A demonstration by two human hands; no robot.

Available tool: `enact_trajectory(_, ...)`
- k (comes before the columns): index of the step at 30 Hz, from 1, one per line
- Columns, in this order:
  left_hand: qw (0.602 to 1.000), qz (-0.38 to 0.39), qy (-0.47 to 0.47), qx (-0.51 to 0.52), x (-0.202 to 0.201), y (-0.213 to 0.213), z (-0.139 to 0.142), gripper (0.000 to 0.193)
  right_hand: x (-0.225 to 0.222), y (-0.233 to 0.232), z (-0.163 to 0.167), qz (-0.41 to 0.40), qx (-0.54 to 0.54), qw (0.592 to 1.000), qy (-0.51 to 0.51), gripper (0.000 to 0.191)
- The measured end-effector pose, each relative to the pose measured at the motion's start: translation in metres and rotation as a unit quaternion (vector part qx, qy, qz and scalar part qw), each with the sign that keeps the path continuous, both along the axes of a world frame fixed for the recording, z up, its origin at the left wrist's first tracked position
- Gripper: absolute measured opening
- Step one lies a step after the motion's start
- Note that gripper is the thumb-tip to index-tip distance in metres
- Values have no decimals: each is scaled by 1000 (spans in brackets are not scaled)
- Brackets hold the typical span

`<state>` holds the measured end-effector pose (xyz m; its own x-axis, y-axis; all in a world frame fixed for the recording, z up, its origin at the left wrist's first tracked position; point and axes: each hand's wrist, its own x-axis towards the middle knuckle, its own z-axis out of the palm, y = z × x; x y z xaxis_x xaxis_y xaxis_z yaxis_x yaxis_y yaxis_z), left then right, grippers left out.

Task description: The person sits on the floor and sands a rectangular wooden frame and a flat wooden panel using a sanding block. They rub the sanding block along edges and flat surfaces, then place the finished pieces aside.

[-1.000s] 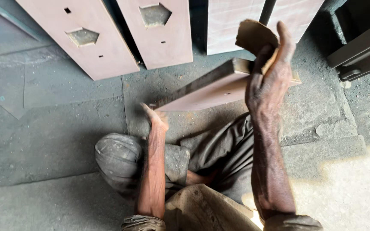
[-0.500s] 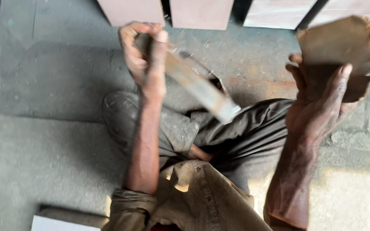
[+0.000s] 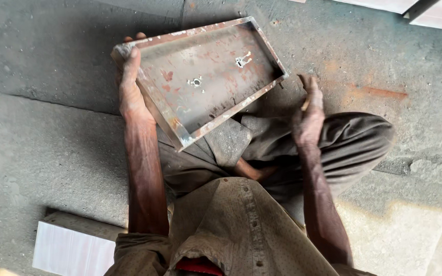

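Tray (image 3: 205, 76) above the lap, between both hands; board (image 3: 72, 245) on floor (image 3: 37, 153) at left

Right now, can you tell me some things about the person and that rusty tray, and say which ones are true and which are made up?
1. The left hand holds the rusty metal tray by its edge. True.
2. The tray is full of water. False: it is empty, with small holes in its base.
3. The right hand grips the tray too. False: it is apart from the tray, to its right.
4. The person sits on a grey concrete floor. True.
5. A white board lies beside the left arm. True.
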<state>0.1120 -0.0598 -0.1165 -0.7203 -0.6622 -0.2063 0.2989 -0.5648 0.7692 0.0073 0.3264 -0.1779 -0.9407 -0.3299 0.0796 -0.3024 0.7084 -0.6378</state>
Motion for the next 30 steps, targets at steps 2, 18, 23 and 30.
enact_trajectory(2, 1000, -8, 26, 3, 4, 0, -3, 51, -6, -18, -23, 90, 62, 992, 56, 77)
enact_trajectory(18, 991, -44, 121, -23, 1, -9, -21, 45, -10, -65, -5, 165, 177, 970, -17, 58)
enact_trajectory(23, 992, -6, 124, -26, 5, -9, -28, 48, 9, -67, -5, 244, 251, 922, 166, 59)
enact_trajectory(30, 997, 63, -11, -44, 12, -16, -49, 43, 62, -80, 22, 229, 156, 931, 236, 46)
